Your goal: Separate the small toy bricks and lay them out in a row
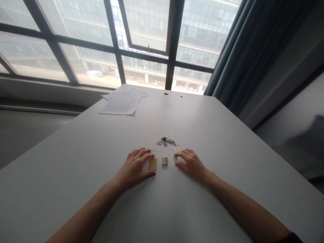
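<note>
My left hand (pixel 138 167) rests on the table with thumb and fingers curved round a tan studded toy brick plate (pixel 152 164), touching its near and far edges. My right hand (pixel 191 163) holds a small whitish toy brick piece (pixel 175 159) between thumb and fingertips; its exact shape is partly hidden and blurred. Between the hands lies a small block of tan and grey toy bricks (pixel 164 161), touched by neither. Beyond it is a loose pile of small bricks (pixel 165 139) in black, grey, white and tan.
The white table (pixel 162 209) stretches toward tall windows (pixel 148 25). Printed paper sheets (pixel 121 104) lie at its far left. Two small round holes, one of them a dark hole (pixel 165 93), sit near the far edge. A blue-grey curtain (pixel 243 50) hangs at the right.
</note>
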`<act>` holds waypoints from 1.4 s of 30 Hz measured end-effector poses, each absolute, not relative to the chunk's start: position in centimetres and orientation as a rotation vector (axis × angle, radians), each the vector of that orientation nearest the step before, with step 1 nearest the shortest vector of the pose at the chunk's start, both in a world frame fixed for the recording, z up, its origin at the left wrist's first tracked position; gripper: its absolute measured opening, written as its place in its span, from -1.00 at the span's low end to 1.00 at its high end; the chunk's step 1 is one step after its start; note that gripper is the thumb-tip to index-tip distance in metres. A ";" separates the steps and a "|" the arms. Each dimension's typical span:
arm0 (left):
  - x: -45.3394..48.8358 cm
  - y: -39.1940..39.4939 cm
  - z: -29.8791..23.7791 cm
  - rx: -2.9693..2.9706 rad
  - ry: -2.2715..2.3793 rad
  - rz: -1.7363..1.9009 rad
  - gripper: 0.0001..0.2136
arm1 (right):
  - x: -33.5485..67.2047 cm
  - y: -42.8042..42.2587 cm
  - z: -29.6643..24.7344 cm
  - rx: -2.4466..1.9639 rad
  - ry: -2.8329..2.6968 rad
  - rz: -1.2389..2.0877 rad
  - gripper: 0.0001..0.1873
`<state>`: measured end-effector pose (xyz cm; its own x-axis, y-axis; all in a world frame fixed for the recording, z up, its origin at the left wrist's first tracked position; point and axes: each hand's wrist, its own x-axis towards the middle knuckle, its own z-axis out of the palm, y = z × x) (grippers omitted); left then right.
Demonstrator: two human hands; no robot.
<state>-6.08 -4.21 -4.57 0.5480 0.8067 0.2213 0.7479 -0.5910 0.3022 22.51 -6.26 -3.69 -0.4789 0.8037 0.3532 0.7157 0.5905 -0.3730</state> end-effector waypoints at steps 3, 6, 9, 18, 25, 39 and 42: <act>-6.1 -4.3 -4.6 2.611 1.323 0.507 -0.45 | 22.6 -6.2 -4.0 -1.187 -2.280 0.230 -0.69; -6.1 -4.2 -4.7 2.620 1.312 0.517 -0.45 | 22.6 -6.3 -4.1 -1.192 -2.224 0.203 -0.66; -6.2 -4.2 -4.9 2.624 1.305 0.539 -0.44 | 22.6 -6.3 -4.2 -1.177 -2.227 0.143 -0.64; -6.1 -4.2 -4.7 2.618 1.323 0.522 -0.44 | 22.7 -6.4 -4.2 -1.123 -2.244 0.042 -0.64; -6.1 -4.2 -4.8 2.614 1.315 0.528 -0.44 | 22.8 -6.5 -4.3 -1.123 -2.224 0.066 -0.64; -6.2 -4.2 -4.8 2.609 1.314 0.532 -0.44 | 23.6 -6.6 -3.8 -1.294 -2.416 0.023 -0.74; -6.2 -4.3 -4.8 2.608 1.318 0.533 -0.44 | 24.0 -6.5 -3.6 -1.297 -2.440 0.032 -0.74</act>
